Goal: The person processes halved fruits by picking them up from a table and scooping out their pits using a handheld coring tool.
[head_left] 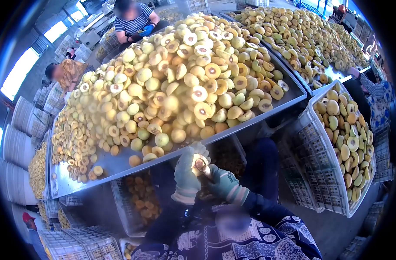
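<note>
My left hand (187, 175), in a pale grey-green knit glove, holds up a halved yellow peach (201, 163), its cut face and brown centre turned toward me. My right hand (226, 184), gloved alike with a striped cuff, is closed right against the peach's lower side. Whatever sits in its fingers is too small and covered to name. Both hands are over my lap, just below the near edge of a metal table (232, 132). On that table lies a large heap of halved peaches (163, 86), many showing brown centres.
A crate of peach halves (347, 147) stands to my right. Under the table, another crate (124, 208) holds darker pieces. A second heaped table (293, 39) is behind at right. Co-workers (133, 21) are at the far side and left. Stacked white baskets (18, 147) line the left.
</note>
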`<state>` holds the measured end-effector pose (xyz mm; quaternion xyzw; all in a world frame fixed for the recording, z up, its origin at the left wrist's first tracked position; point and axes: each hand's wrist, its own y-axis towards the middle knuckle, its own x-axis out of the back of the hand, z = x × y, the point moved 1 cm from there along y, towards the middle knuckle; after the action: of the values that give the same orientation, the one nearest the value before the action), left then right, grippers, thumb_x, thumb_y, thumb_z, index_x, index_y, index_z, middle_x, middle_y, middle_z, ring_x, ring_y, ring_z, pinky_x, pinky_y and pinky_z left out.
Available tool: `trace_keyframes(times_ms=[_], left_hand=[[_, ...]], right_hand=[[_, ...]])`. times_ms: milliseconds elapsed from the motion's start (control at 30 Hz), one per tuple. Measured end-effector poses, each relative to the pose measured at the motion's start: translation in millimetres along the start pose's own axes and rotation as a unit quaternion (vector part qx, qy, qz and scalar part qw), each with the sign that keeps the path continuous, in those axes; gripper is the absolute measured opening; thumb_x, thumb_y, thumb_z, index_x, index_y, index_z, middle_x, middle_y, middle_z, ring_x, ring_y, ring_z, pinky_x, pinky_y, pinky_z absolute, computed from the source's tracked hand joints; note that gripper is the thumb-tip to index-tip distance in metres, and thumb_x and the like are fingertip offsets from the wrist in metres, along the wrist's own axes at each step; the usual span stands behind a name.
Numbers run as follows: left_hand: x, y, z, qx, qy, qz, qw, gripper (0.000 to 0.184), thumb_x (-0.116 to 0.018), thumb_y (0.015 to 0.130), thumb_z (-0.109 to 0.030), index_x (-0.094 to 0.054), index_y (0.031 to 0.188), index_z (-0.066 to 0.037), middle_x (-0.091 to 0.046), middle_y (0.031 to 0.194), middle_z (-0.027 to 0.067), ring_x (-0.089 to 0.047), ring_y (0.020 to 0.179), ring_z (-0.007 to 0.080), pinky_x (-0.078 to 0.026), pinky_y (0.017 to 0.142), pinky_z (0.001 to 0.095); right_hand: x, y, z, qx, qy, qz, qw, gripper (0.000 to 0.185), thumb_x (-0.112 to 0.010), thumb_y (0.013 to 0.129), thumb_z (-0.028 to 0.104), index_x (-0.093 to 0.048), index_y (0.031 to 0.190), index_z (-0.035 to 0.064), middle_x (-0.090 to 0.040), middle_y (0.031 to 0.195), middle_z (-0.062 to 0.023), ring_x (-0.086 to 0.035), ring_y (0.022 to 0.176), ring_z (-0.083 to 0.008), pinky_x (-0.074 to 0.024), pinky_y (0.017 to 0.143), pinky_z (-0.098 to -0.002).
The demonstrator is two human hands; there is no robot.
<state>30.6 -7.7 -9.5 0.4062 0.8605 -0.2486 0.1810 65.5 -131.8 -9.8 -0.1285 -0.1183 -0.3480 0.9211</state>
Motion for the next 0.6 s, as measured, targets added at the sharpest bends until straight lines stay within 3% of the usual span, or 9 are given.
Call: trace_keyframes(times_ms=[67, 167, 367, 500, 567, 600], left_hand=[[-1.6, -1.4, 3.0, -0.007, -0.01, -0.015, 1.0, 0.047, -0.055, 0.093, -0.038, -0.059, 0.113, 0.005, -0.065, 0.104, 0.0157, -0.064, 0.091, 0.0265, -0.054, 0.079, 0.0366], [-2.0, -1.9, 5.1, -0.019, -0.004, -0.035, 0.999, 0.048, -0.055, 0.093, -0.039, -0.06, 0.111, 0.005, -0.065, 0.102, 0.0158, -0.064, 0.088, 0.0263, -0.054, 0.077, 0.0362], [4.8, -3.6, 0.8, -0.01, 0.018, -0.049, 0.999, 0.047, -0.055, 0.093, -0.04, -0.061, 0.109, 0.004, -0.066, 0.098, 0.0152, -0.065, 0.086, 0.0253, -0.055, 0.074, 0.0347], [0.2, -6.0, 1.5, -0.022, 0.032, -0.079, 0.996, 0.045, -0.055, 0.093, -0.039, -0.061, 0.107, 0.003, -0.066, 0.097, 0.0143, -0.065, 0.086, 0.0241, -0.056, 0.073, 0.0339], [0.6, -5.2, 1.0, -0.029, 0.035, -0.077, 0.996, 0.043, -0.055, 0.093, -0.037, -0.061, 0.107, 0.003, -0.066, 0.097, 0.0138, -0.065, 0.086, 0.0237, -0.056, 0.074, 0.0339], [1.0, -3.3, -0.4, -0.031, 0.036, -0.066, 0.997, 0.042, -0.055, 0.094, -0.037, -0.061, 0.107, 0.002, -0.066, 0.097, 0.0135, -0.065, 0.087, 0.0236, -0.056, 0.074, 0.034]], right_hand=[[-1.1, -1.1, 2.5, -0.015, 0.004, 0.017, 1.0, 0.03, -0.057, 0.09, 0.029, -0.059, 0.105, 0.0028, -0.064, 0.085, -0.0222, -0.065, 0.079, -0.0365, -0.0492, 0.071, -0.041], [-0.4, 3.2, 0.8, -0.035, -0.016, 0.049, 0.998, 0.031, -0.056, 0.091, 0.029, -0.058, 0.108, 0.0028, -0.066, 0.09, -0.021, -0.065, 0.081, -0.0358, -0.0496, 0.073, -0.0403], [16.3, 3.7, 20.2, 0.01, -0.086, 0.11, 0.99, 0.034, -0.054, 0.091, 0.025, -0.056, 0.118, 0.005, -0.066, 0.094, -0.0202, -0.065, 0.086, -0.0367, -0.0491, 0.078, -0.0406], [10.2, 6.0, 15.1, -0.067, -0.013, 0.15, 0.986, 0.034, -0.053, 0.092, 0.024, -0.054, 0.121, 0.0055, -0.067, 0.093, -0.0162, -0.065, 0.089, -0.0303, -0.0492, 0.08, -0.0366], [4.4, 9.7, 12.1, -0.101, -0.038, 0.16, 0.981, 0.032, -0.053, 0.093, 0.023, -0.055, 0.12, 0.0058, -0.067, 0.093, -0.0109, -0.065, 0.087, -0.0228, -0.0496, 0.078, -0.0322], [5.8, 10.4, 14.5, -0.153, 0.089, 0.183, 0.967, 0.03, -0.054, 0.093, 0.022, -0.056, 0.118, 0.0062, -0.067, 0.091, -0.0088, -0.064, 0.085, -0.0198, -0.0494, 0.077, -0.0304]])
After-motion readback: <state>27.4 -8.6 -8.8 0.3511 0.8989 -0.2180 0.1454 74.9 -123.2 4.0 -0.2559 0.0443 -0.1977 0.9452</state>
